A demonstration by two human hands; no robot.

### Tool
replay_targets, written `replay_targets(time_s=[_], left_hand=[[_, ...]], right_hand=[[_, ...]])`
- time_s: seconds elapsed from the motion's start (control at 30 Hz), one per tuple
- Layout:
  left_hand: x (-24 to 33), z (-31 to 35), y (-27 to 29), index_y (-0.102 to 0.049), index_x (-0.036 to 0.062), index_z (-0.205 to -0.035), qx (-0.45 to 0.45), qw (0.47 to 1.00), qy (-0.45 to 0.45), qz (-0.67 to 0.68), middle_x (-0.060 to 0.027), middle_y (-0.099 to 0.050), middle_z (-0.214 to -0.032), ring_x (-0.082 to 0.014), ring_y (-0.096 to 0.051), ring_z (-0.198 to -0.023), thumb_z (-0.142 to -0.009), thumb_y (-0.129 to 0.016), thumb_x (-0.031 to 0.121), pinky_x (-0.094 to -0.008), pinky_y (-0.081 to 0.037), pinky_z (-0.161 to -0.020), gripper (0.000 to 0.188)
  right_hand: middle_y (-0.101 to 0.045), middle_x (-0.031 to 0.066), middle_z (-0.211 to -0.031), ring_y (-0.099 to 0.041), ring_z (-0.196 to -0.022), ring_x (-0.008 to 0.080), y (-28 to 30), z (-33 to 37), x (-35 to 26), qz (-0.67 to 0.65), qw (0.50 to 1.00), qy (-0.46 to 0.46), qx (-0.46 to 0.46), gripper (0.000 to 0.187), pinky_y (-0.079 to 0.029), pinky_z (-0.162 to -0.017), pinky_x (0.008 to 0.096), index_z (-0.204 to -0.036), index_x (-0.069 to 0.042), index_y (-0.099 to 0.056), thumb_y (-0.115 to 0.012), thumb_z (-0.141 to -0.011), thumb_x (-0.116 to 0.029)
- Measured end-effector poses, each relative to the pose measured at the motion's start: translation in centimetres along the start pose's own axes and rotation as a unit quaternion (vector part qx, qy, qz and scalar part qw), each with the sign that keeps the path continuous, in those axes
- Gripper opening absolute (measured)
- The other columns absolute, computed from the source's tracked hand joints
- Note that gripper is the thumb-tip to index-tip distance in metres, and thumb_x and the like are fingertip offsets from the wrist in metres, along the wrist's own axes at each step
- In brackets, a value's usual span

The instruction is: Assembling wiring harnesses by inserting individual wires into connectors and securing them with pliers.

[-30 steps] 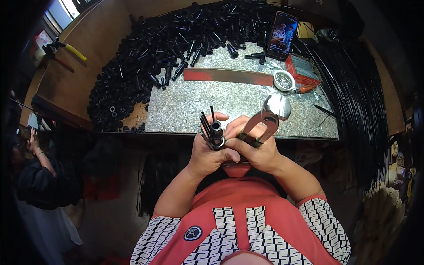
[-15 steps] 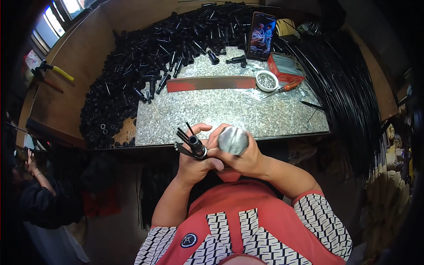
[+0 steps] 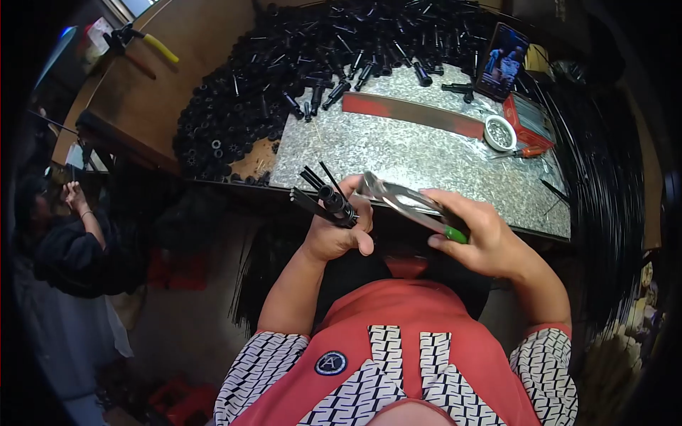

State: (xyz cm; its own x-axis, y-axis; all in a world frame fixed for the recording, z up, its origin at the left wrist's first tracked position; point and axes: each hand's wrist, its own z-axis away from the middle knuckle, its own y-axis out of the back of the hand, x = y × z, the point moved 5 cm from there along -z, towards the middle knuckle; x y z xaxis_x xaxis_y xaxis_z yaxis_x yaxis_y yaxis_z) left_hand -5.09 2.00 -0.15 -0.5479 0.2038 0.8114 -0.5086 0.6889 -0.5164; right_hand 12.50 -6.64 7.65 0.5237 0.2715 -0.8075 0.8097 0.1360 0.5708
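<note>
My left hand (image 3: 334, 238) is closed round a black tubular part (image 3: 337, 203) with a dark open end facing up. Several thin black rods (image 3: 311, 179) stick up out of the same grip, beside the tube. In my right hand (image 3: 477, 231) is a pair of metal pliers (image 3: 408, 202) with a green end by the thumb. The pliers point left, their far end right beside the fingers of my left hand. Whether that end touches the tubular part I cannot tell. Both hands are in front of the bench's near edge.
On the speckled bench top (image 3: 398, 149) lie a red-and-grey flat bar (image 3: 412, 113), a white bowl of small metal bits (image 3: 500, 133), a red box (image 3: 529, 121) and a screwdriver (image 3: 529, 151). Black parts (image 3: 241, 92) heap behind, a phone (image 3: 502, 60) leans at back, long black rods (image 3: 604, 163) hang right.
My hands have parted, the right moving rightward. The pliers, a blurred grey shape before, now show lengthwise. The whole view has swung, so the bench appears farther right.
</note>
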Motion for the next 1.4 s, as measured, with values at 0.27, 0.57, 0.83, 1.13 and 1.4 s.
replay_targets(time_s=[0.27,0.57,0.83,1.13,1.4], left_hand=[[0.4,-0.6,-1.0,-0.061,-0.0012,-0.107,-0.005,0.996,0.046,-0.075,0.0031,-0.057,-0.074,-0.005,-0.051,-0.066,-0.053,-0.085,0.048,-0.0212,-0.038,-0.057,0.077],[-0.2,-0.8,-0.8,-0.062,-0.0011,-0.105,-0.008,0.991,0.096,-0.095,-0.0036,-0.064,-0.095,-0.0123,-0.06,-0.087,-0.048,-0.085,0.051,-0.0253,-0.048,-0.076,0.08],[-0.1,-0.8,-1.5,-0.06,-0.0022,-0.109,0.013,0.991,0.105,-0.087,-0.0038,-0.064,-0.096,-0.0125,-0.06,-0.091,-0.05,-0.086,0.047,-0.0256,-0.048,-0.079,0.081],[-0.1,-0.8,-1.8,-0.056,-0.0029,-0.115,0.019,0.994,0.079,-0.073,-0.0051,-0.063,-0.099,-0.0126,-0.06,-0.093,-0.054,-0.088,0.041,-0.0253,-0.048,-0.08,0.082],[-0.2,-0.8,-2.0,-0.053,-0.0031,-0.117,0.015,0.996,0.078,-0.048,-0.0057,-0.064,-0.096,-0.0119,-0.061,-0.09,-0.055,-0.09,0.036,-0.0233,-0.049,-0.076,0.082]], right_hand=[[-0.046,0.0078,-0.071,-0.051,-0.055,0.0234,0.7,2.2,-2.5,0.383,0.922,0.057,0.004,0.069,-0.042,-0.049,0.0367,-0.134,-0.012,-0.05,-0.073,-0.07,-0.006],[-0.044,0.0072,-0.073,-0.048,-0.059,0.0221,0.5,2.6,-1.7,0.455,0.883,0.097,0.07,0.067,-0.039,-0.052,0.0354,-0.134,-0.016,-0.051,-0.074,-0.071,-0.009],[-0.044,0.0079,-0.077,-0.048,-0.066,0.0236,0.2,2.8,-1.5,0.446,0.887,0.075,0.096,0.07,-0.038,-0.057,0.0362,-0.136,-0.016,-0.049,-0.074,-0.071,-0.008],[-0.045,0.0089,-0.078,-0.048,-0.066,0.0245,0.1,3.0,-1.3,0.43,0.894,0.077,0.102,0.07,-0.038,-0.057,0.0363,-0.135,-0.012,-0.048,-0.073,-0.071,-0.008],[-0.047,0.0103,-0.082,-0.049,-0.071,0.0263,-0.3,3.1,-1.0,0.41,0.907,0.056,0.084,0.072,-0.039,-0.061,0.0378,-0.138,-0.01,-0.044,-0.072,-0.071,-0.007]])
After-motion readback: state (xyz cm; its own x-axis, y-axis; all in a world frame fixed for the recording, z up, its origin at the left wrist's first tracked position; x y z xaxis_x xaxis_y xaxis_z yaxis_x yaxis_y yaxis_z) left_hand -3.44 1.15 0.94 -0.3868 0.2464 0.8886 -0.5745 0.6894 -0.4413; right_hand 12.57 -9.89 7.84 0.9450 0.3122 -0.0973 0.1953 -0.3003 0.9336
